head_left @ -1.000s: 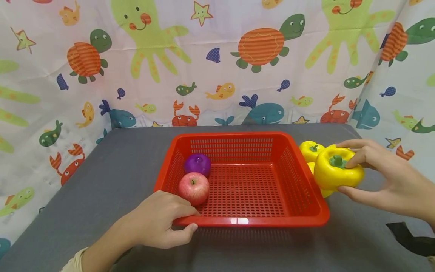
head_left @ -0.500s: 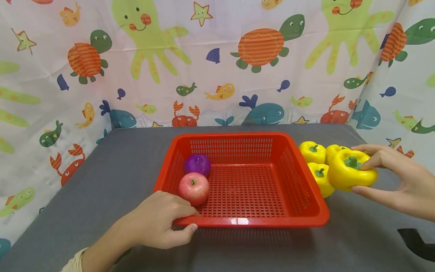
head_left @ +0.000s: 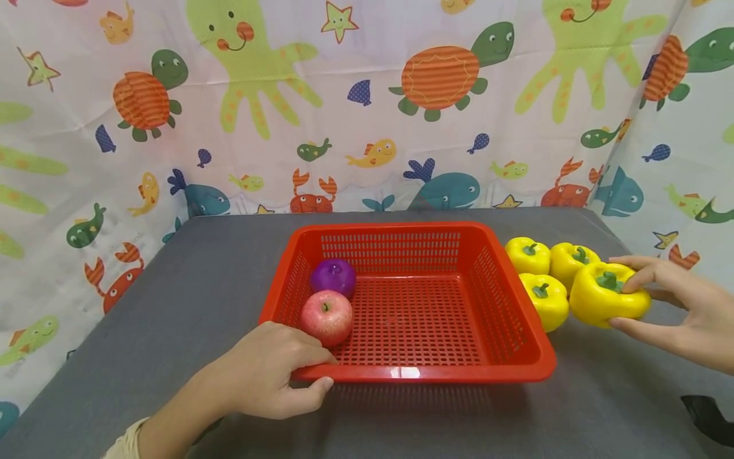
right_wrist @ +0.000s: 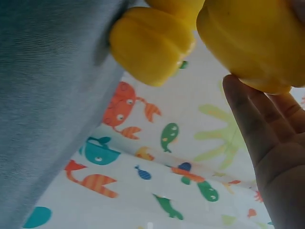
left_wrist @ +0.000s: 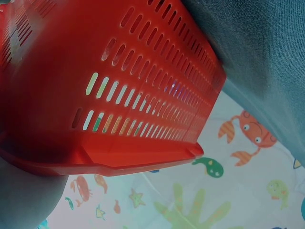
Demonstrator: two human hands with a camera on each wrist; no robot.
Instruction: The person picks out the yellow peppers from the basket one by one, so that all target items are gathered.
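My left hand grips the front left rim of a red plastic basket, thumb outside and fingers over the edge. Inside the basket, at the left, lie a pink apple and a purple round fruit or vegetable. At the right my right hand holds a yellow bell pepper between thumb and fingers, green stem facing up. In the right wrist view the fingers lie along the side of this pepper.
Three more yellow peppers stand right of the basket: a back left one, a back right one and a front one. A black curved strap shows at lower right. A patterned curtain hangs behind the grey table.
My right hand has moved right and slightly down with the pepper, away from the basket, uncovering the other peppers. The left hand has stayed on the rim.
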